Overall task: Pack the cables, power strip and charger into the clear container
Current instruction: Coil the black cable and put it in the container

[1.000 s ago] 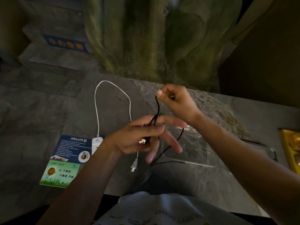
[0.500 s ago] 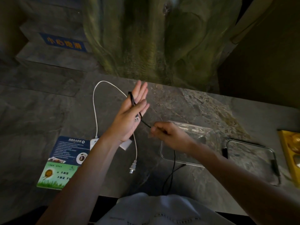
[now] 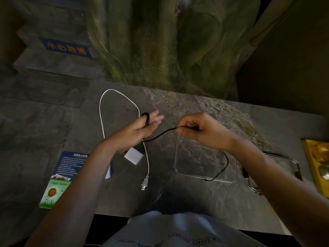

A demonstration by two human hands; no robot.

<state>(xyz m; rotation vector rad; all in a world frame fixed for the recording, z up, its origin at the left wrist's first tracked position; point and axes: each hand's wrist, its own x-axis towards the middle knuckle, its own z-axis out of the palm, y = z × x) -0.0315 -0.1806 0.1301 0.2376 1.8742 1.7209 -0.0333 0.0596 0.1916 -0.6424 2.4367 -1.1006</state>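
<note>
— Where's the black cable (image 3: pixel 160 135)?
— Looped round the left hand (image 3: pixel 140 130), whose fingers are straight. The right hand (image 3: pixel 204 132) pinches it, and the tail crosses the near rim of the clear container (image 3: pixel 175 157), I think.

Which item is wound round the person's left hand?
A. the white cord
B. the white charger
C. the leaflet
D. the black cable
D: the black cable loops round the left hand and runs to the right hand, which pinches it; the white cord lies on the table.
</note>
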